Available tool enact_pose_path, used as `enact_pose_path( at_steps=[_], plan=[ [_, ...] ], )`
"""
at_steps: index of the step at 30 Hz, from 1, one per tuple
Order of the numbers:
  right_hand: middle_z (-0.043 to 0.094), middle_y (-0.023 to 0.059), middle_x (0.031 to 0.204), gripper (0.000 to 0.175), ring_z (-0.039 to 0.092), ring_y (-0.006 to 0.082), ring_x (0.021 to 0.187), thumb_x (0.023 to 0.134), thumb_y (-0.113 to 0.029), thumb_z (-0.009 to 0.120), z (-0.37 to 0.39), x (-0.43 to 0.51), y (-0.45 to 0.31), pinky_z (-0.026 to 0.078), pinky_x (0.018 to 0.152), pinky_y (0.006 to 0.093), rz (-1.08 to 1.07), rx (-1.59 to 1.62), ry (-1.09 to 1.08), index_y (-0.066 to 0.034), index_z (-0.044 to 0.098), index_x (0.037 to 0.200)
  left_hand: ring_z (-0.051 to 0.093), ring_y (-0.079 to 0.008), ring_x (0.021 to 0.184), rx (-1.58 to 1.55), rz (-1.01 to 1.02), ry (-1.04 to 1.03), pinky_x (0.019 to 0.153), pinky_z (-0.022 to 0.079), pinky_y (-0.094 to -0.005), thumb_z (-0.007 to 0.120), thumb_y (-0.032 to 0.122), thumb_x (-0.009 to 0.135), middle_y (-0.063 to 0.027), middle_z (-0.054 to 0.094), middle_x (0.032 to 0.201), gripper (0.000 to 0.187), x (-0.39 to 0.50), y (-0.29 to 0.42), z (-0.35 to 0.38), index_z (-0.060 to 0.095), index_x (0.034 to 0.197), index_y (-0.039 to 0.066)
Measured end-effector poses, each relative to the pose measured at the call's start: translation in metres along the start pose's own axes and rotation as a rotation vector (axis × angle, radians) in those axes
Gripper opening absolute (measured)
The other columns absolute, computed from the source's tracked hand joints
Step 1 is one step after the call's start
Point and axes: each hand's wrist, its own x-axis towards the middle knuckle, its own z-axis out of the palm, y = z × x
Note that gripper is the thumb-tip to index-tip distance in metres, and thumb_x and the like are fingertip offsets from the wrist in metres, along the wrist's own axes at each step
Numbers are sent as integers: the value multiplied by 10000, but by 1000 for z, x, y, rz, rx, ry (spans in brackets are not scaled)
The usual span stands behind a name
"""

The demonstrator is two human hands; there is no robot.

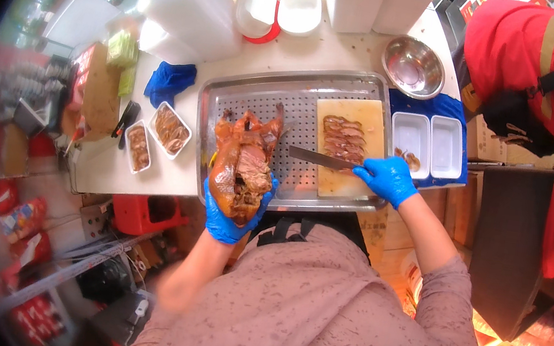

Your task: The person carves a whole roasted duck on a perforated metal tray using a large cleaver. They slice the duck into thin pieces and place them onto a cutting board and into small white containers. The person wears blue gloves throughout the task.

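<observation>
In a blue glove, my left hand (229,222) holds the lower end of a roast duck (243,168), whose side is cut away to show the meat. The bird lies over the left part of a perforated metal tray (300,83). My right hand (390,181), also gloved in blue, grips a knife (319,158) with its blade pointing left across the edge of a pale cutting board (352,106). Sliced meat (343,139) lies in an overlapping row on that board. Part of the knife's handle is hidden by my fingers.
Two white trays of meat (170,130) (138,147) stand left. At right are a steel bowl (413,67), a white tray (445,148) and another holding scraps (413,128) on blue cloth (419,104). White containers (299,13) stand behind. A person in red (534,44) bends at the right.
</observation>
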Motion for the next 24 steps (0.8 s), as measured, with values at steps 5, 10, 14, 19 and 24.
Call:
enact_pose_path(
  at_steps=[5, 10, 14, 19, 24],
  plan=[
    [665, 108, 668, 387, 659, 298, 612, 848, -526, 669, -7, 3, -3, 526, 593, 402, -34, -18, 39, -153, 709, 751, 639, -348, 1072, 21, -12, -13, 772, 620, -420, 497, 603, 919, -162, 611, 1240, 648, 0, 1, 1, 506, 1363, 131],
    [665, 106, 670, 389, 657, 302, 613, 827, -531, 695, 3, 2, 3, 521, 584, 398, -1, 49, 124, -152, 704, 743, 644, -348, 1062, -274, -133, 4, 785, 617, -426, 498, 603, 920, -165, 617, 1227, 657, 3, -3, -5, 506, 1360, 116],
    [662, 125, 677, 420, 659, 314, 628, 843, -537, 682, -10, -5, 0, 519, 581, 395, 12, 197, 186, -126, 692, 759, 648, -344, 1066, -391, -184, -23, 829, 604, -446, 475, 625, 920, -165, 624, 1230, 675, 3, -1, -6, 513, 1353, 108],
    [669, 143, 691, 411, 689, 289, 647, 941, -463, 589, -19, 4, -16, 529, 593, 375, 183, 493, 117, -76, 668, 828, 649, -342, 1082, -563, -343, -3, 877, 580, -471, 445, 667, 910, -167, 634, 1234, 714, -16, 24, 16, 524, 1348, 110],
    [674, 147, 708, 348, 692, 278, 624, 1006, -381, 493, -22, 48, -105, 527, 575, 398, 89, 755, 92, -85, 626, 878, 639, -319, 1092, -483, -171, -27, 906, 567, -472, 470, 608, 927, -152, 615, 1247, 663, -7, 12, 10, 489, 1374, 119]
  ],
)
